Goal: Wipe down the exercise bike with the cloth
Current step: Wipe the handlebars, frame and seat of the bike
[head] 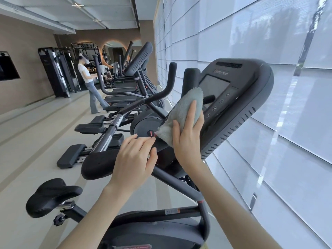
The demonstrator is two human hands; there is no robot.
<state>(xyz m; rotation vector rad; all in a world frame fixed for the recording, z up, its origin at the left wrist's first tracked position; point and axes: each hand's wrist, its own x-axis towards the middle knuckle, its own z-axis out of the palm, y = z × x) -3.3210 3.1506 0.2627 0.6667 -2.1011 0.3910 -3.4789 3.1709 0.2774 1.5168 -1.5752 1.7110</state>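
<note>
- While your right hand point(188, 139) presses the grey-green terry cloth point(181, 115) flat against the lower left face of the dark grey plastic console point(249, 97), its fingers lie spread over the fabric, pinning it with the palm; they are not closed round it.
- Your left hand point(133, 159) is loosely curled and holds nothing; its fingertips rest at the black padded handlebar grip point(98, 165), just beside a small round red-and-black knob point(151, 133).
- The black exercise bike point(161, 229) stands directly below you, with its black moulded saddle point(52, 196) to your left.
- Risk, judged: the cloth covers part of the dark display screen point(213, 87) and sits near the round touch buttons point(220, 101). Firm pressure there could trigger a setting or, if the cloth is damp, smear the panel.
- Risk, judged: the cloth's lower corner hangs free, close to the knob. A downward stroke could snag it there.
- Risk, judged: with the cloth merely pinned, a fast sweep could let it slip and drop to the floor.
- Remaining work, judged: handlebars, saddle and frame are likely yet to be wiped.
- Surface: the console is smooth matt plastic with vent slots along its edge.
- Room: a gym with pale flooring point(36, 137), a row of further machines beyond, white roller blinds point(269, 42) on your right, and another person point(89, 83) standing well apart in the background.
</note>
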